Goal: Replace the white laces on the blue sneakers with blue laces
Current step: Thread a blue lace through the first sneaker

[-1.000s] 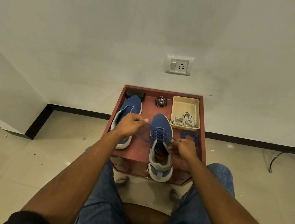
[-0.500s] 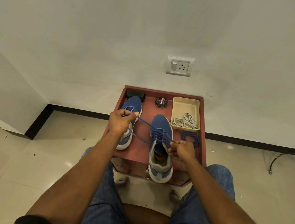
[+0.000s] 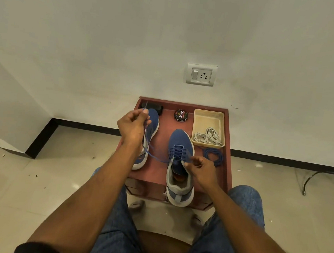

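Two blue sneakers sit on the low red table [image 3: 159, 172], and there is only the head view to work from. The right sneaker [image 3: 180, 165] lies nearer us, heel toward the table's front edge, with the blue lace [image 3: 155, 157] already crossed through most of its eyelets. The left sneaker [image 3: 150, 137] lies farther back, partly behind the raised arm.

Left hand [image 3: 132, 126]: fingers curled, pinching one lace end high and out to the left, the strand running taut down to the eyelets. Right hand [image 3: 201, 167]: fingertips pinched at the upper right eyelet, apparently on the other lace end (too small to confirm). The removed white laces [image 3: 208, 137] lie in the beige tray [image 3: 208, 116]; a spare blue lace [image 3: 214, 156] is coiled just beside it. A polish tin [image 3: 181, 115] stands at the back.

We judge the step to be drawing slack through an upper crossing. To do it well, we would pull along the line of the eyelet, brace the shoe with the right hand, and keep both ends even.

Against half a second ago, the left hand has gone higher and farther back, now over the left sneaker's toe, lengthening the free strand. The right hand has barely shifted.
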